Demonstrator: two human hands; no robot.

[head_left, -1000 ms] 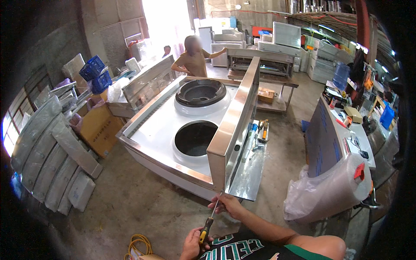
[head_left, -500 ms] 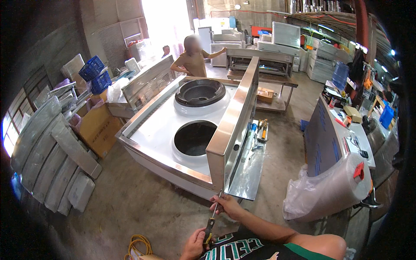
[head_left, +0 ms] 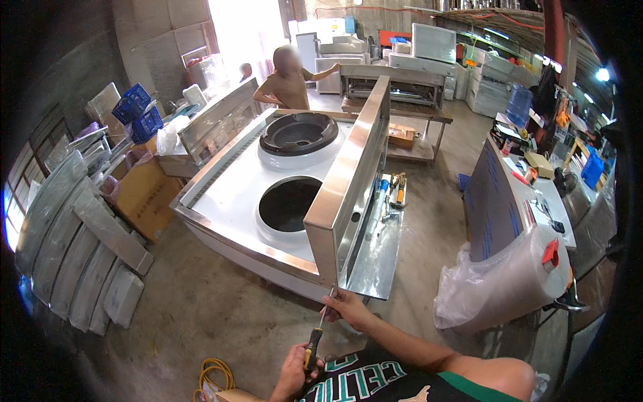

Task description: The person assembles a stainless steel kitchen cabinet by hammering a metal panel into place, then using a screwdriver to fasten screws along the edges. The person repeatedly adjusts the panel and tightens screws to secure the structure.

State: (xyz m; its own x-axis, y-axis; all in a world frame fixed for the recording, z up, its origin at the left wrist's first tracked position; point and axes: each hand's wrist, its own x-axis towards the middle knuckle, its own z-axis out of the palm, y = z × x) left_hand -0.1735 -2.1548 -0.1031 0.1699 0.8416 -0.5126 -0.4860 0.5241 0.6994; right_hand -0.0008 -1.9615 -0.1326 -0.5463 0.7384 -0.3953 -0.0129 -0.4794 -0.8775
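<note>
A screwdriver point(head_left: 312, 347) with a black and yellow handle points up and away from me. My left hand point(head_left: 292, 367) is wrapped around its handle, low in front of my body. My right hand point(head_left: 345, 310) is closed around the thin shaft near the tip. That tip meets the lower near corner of the upright panel on a large stainless steel wok range point(head_left: 262, 248). The right fingers partly cover the contact point, so any screw there is hidden. One burner opening holds a black ring point(head_left: 321, 143); the nearer opening point(head_left: 289, 205) is bare and dark.
Several tools point(head_left: 397, 191) lie on a metal ledge along the panel's right side. Right of it stand a bubble wrap roll point(head_left: 509, 285) and a cluttered table point(head_left: 544, 208). Wrapped panels point(head_left: 70, 244) lean at left. A yellow cord point(head_left: 216, 376) lies on the floor. A person point(head_left: 284, 84) stands beyond the range.
The view has shifted slightly, so the range sits a little further left and higher. The left hand has turned somewhat on the handle. Both hands keep hold of the screwdriver.
</note>
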